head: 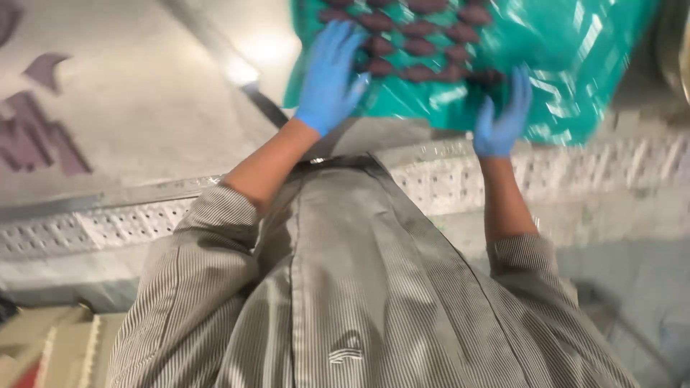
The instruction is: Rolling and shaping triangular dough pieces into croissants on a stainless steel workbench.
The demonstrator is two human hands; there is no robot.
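Arranging stage: your left hand (329,75) lies flat, fingers spread, on the dark brown pieces (417,39) atop the green sheet (575,65), while your right hand (503,115), open, touches its near edge; move gently.

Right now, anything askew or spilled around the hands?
Nothing stands out. The dark pieces lie in even rows on the teal sheet, none loose on the surface. Left hand and right hand touch the sheet; motion blur hides detail.

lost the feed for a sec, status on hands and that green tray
Left hand flat, open on the green tray. Right hand open at its near edge. Dark oval pieces in rows. Nothing in the way.
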